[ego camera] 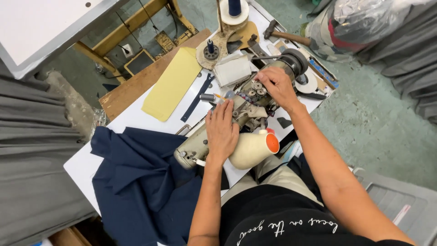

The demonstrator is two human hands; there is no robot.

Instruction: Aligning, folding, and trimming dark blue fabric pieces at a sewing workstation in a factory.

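Now, notes on the sewing machine (236,119): an old industrial head, cream-beige paint worn and grimy, lying diagonally across the white worktop (136,119). Its needle end points toward the lower left; its dark handwheel (297,61) sits at the upper right. Small metal tension discs and thread guides cluster on its upper side. A cream-coloured lamp shade with an orange end (255,148) juts out just below the body, toward your lap.

Your left hand (221,132) lies flat and open, palm down, on the middle of the machine body, fingers spread toward the tension parts. It presses or steadies; it grips nothing. Your right hand (278,87) sits further up the machine, near the handwheel, fingers curled down onto the metal discs on top. You appear to pinch something small there, but what it is cannot be made out. So the machine runs under both hands, left at its middle, right at its upper end.

Around it: dark navy fabric (141,182) is heaped at the needle end, spilling off the worktop's near edge to the left of your left forearm. A pale yellow rectangular piece (173,84) lies flat on the worktop well above the left hand, a thin navy strip (196,98) just beside it. A navy thread cone (234,8) stands at the far edge. A hammer with a wooden handle (284,34) lies beyond the handwheel.
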